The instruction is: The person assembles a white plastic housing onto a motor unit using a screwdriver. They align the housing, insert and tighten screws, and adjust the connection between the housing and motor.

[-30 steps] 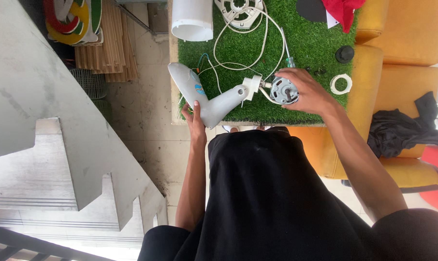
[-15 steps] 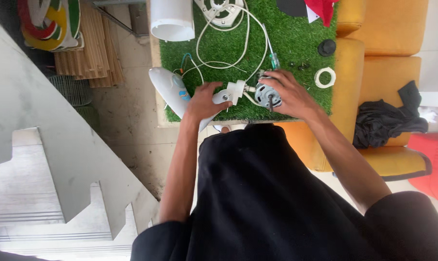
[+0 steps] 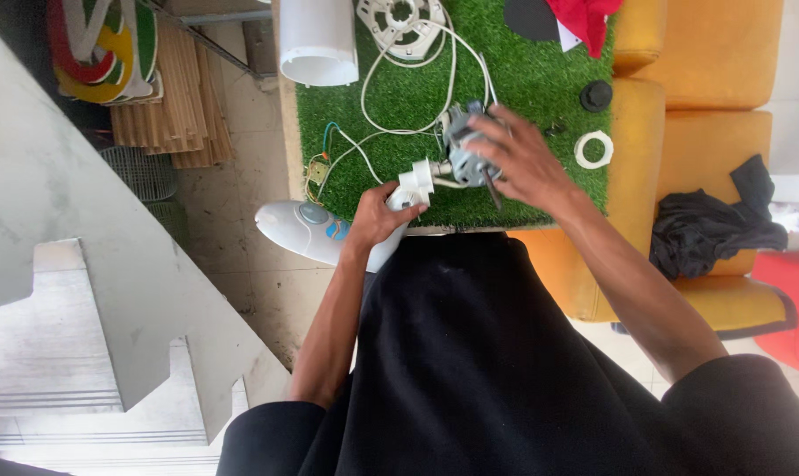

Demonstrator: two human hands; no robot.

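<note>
My left hand (image 3: 377, 216) grips the white neck of a fan stand (image 3: 414, 187) at the near edge of the green turf mat (image 3: 523, 79). The stand's white oval base (image 3: 298, 227) with blue buttons hangs off the mat to the left. My right hand (image 3: 523, 163) is closed over the grey metal fan motor (image 3: 464, 150), which sits at the top of the neck. White cable (image 3: 391, 128) loops from the motor across the turf. A small circuit piece with coloured wires (image 3: 318, 167) lies at the mat's left edge.
A white cylinder (image 3: 317, 40) and a white round fan part (image 3: 402, 19) lie at the far side of the mat. A black cap (image 3: 596, 94) and white ring (image 3: 593, 148) rest on orange cushions (image 3: 708, 62). Dark cloth (image 3: 708, 225) lies right; grey steps (image 3: 73, 291) left.
My left hand slid from the stand's base up to its white neck. My right hand stayed on the motor, which has turned a little on the turf.
</note>
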